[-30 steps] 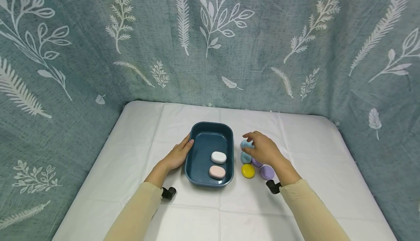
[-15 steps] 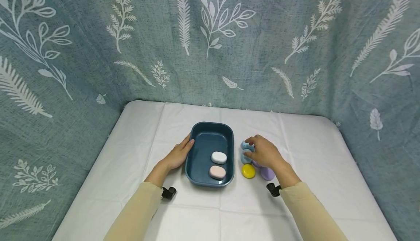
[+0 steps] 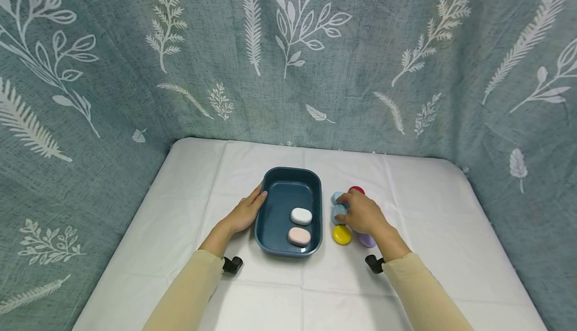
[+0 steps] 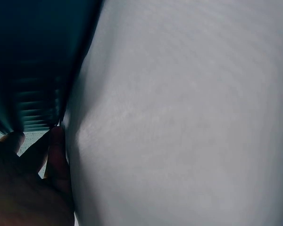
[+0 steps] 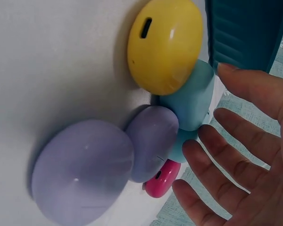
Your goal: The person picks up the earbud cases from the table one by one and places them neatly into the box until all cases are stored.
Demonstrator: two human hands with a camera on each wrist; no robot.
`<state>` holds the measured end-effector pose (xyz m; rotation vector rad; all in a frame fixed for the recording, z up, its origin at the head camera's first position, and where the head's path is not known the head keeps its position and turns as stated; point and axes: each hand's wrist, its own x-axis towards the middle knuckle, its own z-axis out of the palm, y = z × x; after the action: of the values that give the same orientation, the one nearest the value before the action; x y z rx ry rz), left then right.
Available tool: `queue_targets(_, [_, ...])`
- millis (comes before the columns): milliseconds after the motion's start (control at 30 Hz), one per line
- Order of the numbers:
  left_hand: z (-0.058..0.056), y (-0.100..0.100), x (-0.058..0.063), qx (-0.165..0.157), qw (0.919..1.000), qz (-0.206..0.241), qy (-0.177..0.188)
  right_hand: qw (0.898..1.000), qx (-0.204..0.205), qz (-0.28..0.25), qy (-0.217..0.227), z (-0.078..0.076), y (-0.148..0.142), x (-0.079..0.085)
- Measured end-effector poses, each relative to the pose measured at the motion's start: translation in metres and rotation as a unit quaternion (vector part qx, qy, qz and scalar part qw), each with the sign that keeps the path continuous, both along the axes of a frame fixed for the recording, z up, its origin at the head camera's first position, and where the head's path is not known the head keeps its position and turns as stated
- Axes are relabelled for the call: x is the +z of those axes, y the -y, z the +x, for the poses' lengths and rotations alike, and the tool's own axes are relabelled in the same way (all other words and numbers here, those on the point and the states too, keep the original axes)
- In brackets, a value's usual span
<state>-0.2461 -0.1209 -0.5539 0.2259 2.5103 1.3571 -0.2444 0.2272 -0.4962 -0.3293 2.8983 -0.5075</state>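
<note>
- Backdrop: grn-grey fabric, white leaf print.
- Cloth: white, creased.
- L. hand: fingers extended along tray's L. outer wall, touching, not clamped; light bracing prob. suffices.
- Tray: dk blue, glossy, prob. plastic, rounded corners.
- Pink piece & white piece: smooth rounded oblongs, in tray, nr. R. side.
- Far blue piece & near blue piece: pale, rounded, on cloth R. of tray.
- Yellow piece: shiny oval w/ dk slot, just beside near blue piece.
- Red piece: rounded, partly hidden in head view.
- R. hand: thumb & fingers apart about near blue piece; contact can't be told. Best pinch opp. sides squarely, lift straight up, spare crowded neighbours; slick curves may slip.
- Two purple pieces: smooth domes, nr. R. wrist.
</note>
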Motion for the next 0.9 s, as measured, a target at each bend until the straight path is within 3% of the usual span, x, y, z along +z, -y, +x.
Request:
queue_targets(433, [-0.001,0.0,-0.002,0.001,1.0,0.004,-0.003,1.0,0.007,0.014,-0.015,0.002,0.005,-0.007])
queue_targets(900, [-0.001,0.0,-0.001,-0.001,0.9999,-0.002,-0.01,0.999,0.027,-0.014,-0.013,0.002,0.006,-0.011])
